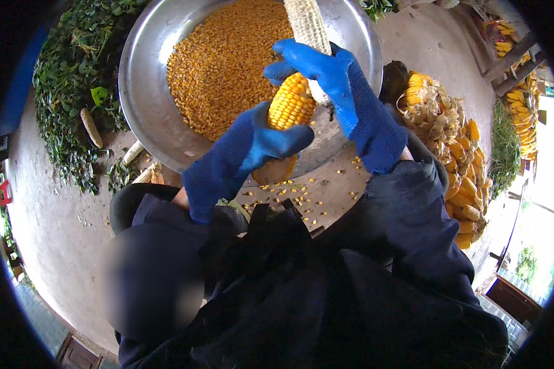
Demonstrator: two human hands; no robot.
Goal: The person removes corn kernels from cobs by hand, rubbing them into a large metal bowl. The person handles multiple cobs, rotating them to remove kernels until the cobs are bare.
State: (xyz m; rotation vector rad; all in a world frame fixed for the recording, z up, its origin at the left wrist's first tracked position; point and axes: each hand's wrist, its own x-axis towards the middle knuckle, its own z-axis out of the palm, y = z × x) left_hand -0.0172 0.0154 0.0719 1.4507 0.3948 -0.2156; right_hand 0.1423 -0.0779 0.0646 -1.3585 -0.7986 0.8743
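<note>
Both my hands wear blue work gloves. My left hand point(258, 143) grips an ear of corn point(292, 104) with rows of yellow kernels, tilted upward; its lower end shows below the glove. My right hand point(334, 83) holds a pale bare corncob point(308, 27), its lower end close beside the ear; whether the two touch is hard to tell. Beneath both hands is a large round metal basin point(141, 92), holding a heap of loose corn kernels point(226, 69).
Leafy green plants point(74, 69) lie left of the basin, with a bare cob point(91, 128) on them. Husked corn ears point(468, 184) are piled at the right. Scattered kernels point(304, 200) lie on the floor before me. Cut greens point(505, 147) lie farther right.
</note>
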